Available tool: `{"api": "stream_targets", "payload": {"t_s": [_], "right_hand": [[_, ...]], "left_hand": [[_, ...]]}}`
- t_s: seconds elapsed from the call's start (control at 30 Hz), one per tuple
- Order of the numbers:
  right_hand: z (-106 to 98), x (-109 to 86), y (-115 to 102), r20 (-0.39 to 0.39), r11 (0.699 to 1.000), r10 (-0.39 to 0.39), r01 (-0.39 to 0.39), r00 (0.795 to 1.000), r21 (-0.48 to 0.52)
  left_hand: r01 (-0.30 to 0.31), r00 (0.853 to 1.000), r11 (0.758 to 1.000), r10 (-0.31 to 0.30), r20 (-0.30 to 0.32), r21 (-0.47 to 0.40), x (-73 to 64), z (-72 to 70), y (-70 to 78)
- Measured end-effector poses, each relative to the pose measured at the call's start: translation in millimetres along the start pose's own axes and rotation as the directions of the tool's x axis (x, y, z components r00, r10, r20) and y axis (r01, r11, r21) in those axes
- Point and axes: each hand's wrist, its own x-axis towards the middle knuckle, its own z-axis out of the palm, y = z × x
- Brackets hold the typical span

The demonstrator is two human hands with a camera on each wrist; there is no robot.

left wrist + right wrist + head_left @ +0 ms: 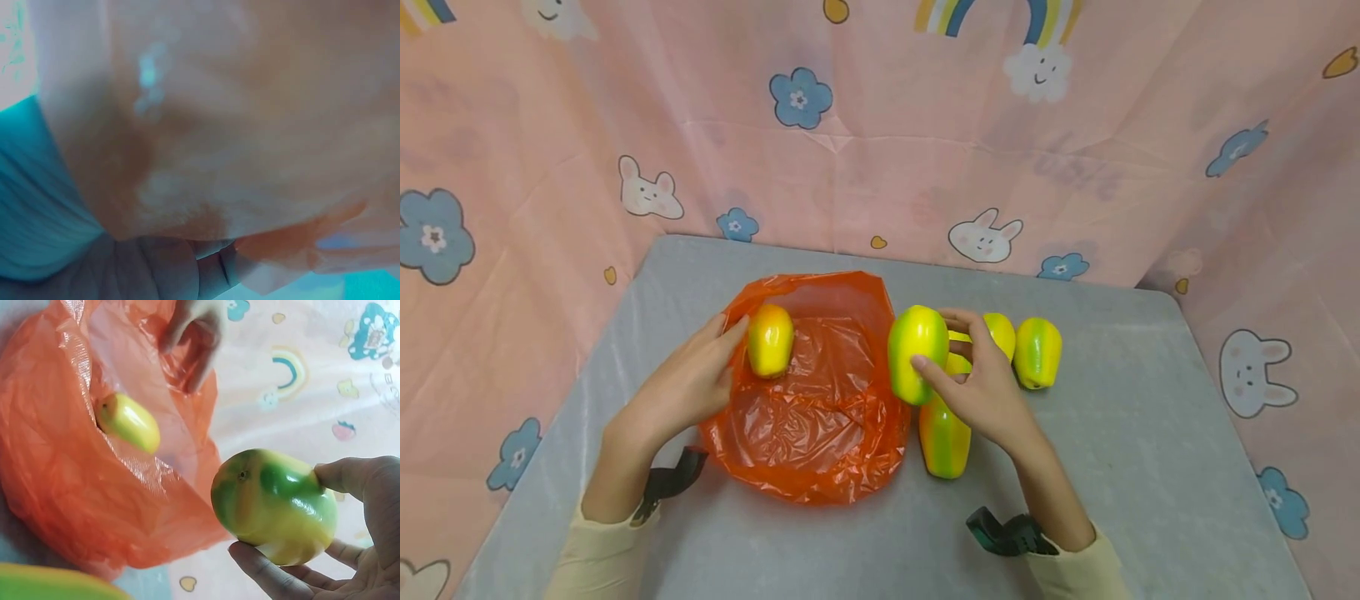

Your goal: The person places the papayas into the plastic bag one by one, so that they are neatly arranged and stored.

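An orange-red plastic bag (842, 358) stands wide at the mouth on the table, and one yellow papaya (771, 341) lies inside it at the left. My left hand (688, 379) grips the bag's left rim, close beside that papaya. The bag's film (237, 137) fills most of the left wrist view and hides much of this hand. With thumb and fingers, my right hand (981, 375) holds a green-yellow papaya (917, 354) at the bag's right rim. In the right wrist view this held papaya (275, 506) shows its stem end, apart from the bag.
Several more papayas lie right of the bag: one (946, 437) below my right hand, one (1037, 352) farthest right, and one (1000, 335) partly hidden behind the hand. The grey table (1135, 417) meets a pink printed curtain (880, 167) at the back and sides.
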Motion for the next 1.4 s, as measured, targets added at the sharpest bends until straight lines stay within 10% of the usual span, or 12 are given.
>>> {"api": "stream_targets", "payload": {"t_s": [1.4], "right_hand": [[74.7, 76.8, -55.2, 0.257, 0.991, -0.114, 0.129, 0.960, -0.042]], "left_hand": [[-0.023, 0.999, 1.000, 0.023, -0.025, 0.002, -1.8, -2.0, -0.6]]}}
